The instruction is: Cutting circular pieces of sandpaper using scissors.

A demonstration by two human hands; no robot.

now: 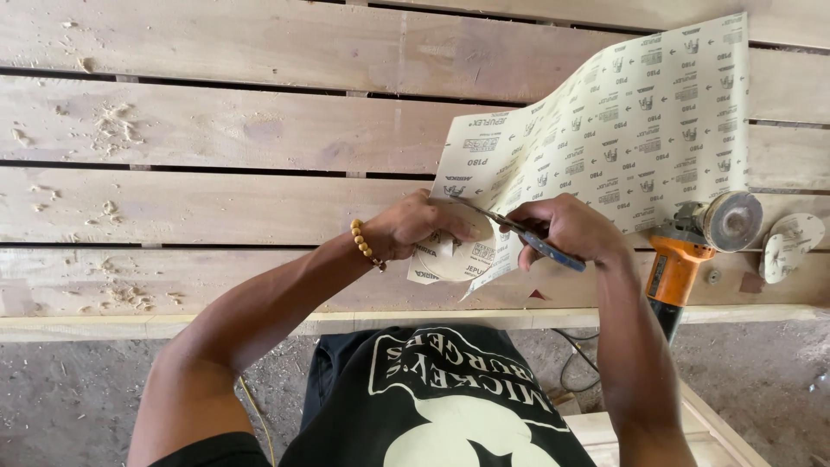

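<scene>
The left hand [419, 227], with a bead bracelet [367, 245] at its wrist, pinches a round sanding disc [458, 257] against the near edge of a sandpaper sheet [622, 130]. Just beside it, the right hand [571, 229] is closed around blue-handled scissors [523, 235], whose blades point toward the left hand across the sheet. To the right of the right hand lies an orange angle grinder [692, 246], and past it loose discs [791, 242]. The sheet curls away beyond both hands over the plank bench [216, 130]
</scene>
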